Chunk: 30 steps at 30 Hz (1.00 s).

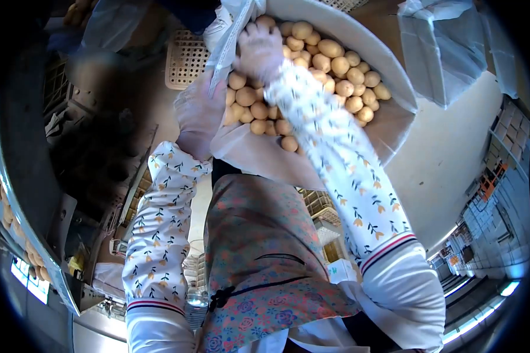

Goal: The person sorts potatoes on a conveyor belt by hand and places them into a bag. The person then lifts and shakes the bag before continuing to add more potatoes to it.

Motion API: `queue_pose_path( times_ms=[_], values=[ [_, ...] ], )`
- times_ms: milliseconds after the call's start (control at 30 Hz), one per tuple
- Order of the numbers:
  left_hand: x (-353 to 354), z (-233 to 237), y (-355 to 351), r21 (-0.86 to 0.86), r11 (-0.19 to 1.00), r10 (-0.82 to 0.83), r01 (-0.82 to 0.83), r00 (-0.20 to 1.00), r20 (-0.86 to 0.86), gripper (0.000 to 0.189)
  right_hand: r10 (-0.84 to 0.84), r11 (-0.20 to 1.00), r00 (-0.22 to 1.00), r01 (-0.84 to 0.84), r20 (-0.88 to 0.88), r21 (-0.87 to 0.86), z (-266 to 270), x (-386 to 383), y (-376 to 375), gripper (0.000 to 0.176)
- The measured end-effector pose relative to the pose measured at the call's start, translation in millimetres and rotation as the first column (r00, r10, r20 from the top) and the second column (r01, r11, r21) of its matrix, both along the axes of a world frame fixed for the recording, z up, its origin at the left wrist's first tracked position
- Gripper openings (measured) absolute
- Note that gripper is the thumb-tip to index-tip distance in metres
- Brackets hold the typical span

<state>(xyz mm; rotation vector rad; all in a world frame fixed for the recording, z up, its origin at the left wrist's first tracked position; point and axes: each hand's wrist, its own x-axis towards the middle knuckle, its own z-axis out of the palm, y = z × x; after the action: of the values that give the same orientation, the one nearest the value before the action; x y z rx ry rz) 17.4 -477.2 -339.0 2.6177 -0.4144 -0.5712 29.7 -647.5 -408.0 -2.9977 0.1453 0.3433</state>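
Many round, tan potatoes (331, 65) fill a pale plastic bag liner (386, 76) spread wide in front of me. My right hand (260, 52), in a thin pale glove, rests on the potatoes at the upper left of the heap, its fingers apart. What lies under its palm is hidden. At the liner's left edge, my left hand (197, 112), also gloved, is closed on a gathered fold of the plastic; its fingertips are partly hidden. A few potatoes lie close beside the left hand, at the near edge of the heap.
A perforated beige crate (185, 60) stands behind my left hand. Another clear plastic bag (441, 50) hangs at the upper right. On the far left, a metal-edged chute (26, 217) carries more potatoes. Stacked boxes (512, 129) are at the right, and a dark blurred shape covers the left side.
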Motion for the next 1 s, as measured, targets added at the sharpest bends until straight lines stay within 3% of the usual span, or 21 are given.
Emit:
queue_pose_path(
  times_ms=[100, 200, 333, 367, 500, 633, 800, 867, 933, 1000],
  values=[
    [0.0, -4.2, 1.0, -0.013, 1.000, 0.019, -0.019, 1.000, -0.009, 0.035, 0.129, 0.988, 0.939, -0.148, -0.317, -0.034, 7.7, 14.2, -1.7, 0.069],
    [3.9, -2.7, -3.6, 0.002, 0.999, 0.037, -0.037, 0.998, -0.045, 0.033, 0.112, 0.993, 0.958, -0.098, -0.264, 0.067, 19.8, 0.0, -2.8, 0.069],
    [1.4, -1.0, -3.7, 0.009, 0.999, 0.033, -0.033, 0.999, -0.017, 0.032, 0.166, 0.973, 0.814, -0.042, -0.557, 0.228, 43.7, 18.5, -15.7, 0.070],
    [0.2, -0.9, -3.6, 0.008, 0.999, 0.032, -0.032, 0.999, -0.007, 0.032, 0.086, 0.942, 0.800, 0.130, -0.594, 0.311, 15.1, 24.8, -16.7, 0.065],
    [2.0, 0.2, -4.0, 0.013, 1.000, 0.020, -0.019, 1.000, -0.018, 0.032, 0.013, 0.965, 0.935, 0.081, -0.353, 0.250, 7.0, -7.5, -11.7, 0.059],
    [1.8, 0.3, -2.0, -0.022, 0.999, 0.034, -0.034, 0.999, -0.030, 0.032, 0.208, 0.934, 0.829, -0.011, -0.519, 0.357, 46.1, -22.7, 0.8, 0.056],
    [4.7, 12.4, -9.5, 0.077, 0.996, 0.045, -0.038, 0.995, -0.090, 0.031, 0.227, 0.944, 0.947, -0.157, -0.226, 0.290, 57.4, -105.7, -2.0, 0.037],
    [3.0, 5.1, -6.5, 0.028, 0.997, 0.078, -0.075, 0.992, -0.098, 0.031, 0.219, 0.971, 0.941, -0.185, -0.258, 0.151, 60.3, -148.1, -15.6, 0.026],
    [-5.8, -23.5, 2.2, -0.089, 0.985, 0.139, -0.149, 0.985, -0.105, 0.031, 0.102, 0.954, 0.924, 0.015, -0.368, 0.301, 82.5, -176.2, -31.8, 0.020],
    [-0.8, -10.2, -1.9, -0.025, 0.995, 0.096, -0.098, 0.991, -0.091, 0.031, 0.078, 0.981, 0.899, 0.008, -0.431, 0.193, 91.6, -199.2, -40.2, 0.017]
  ],
)
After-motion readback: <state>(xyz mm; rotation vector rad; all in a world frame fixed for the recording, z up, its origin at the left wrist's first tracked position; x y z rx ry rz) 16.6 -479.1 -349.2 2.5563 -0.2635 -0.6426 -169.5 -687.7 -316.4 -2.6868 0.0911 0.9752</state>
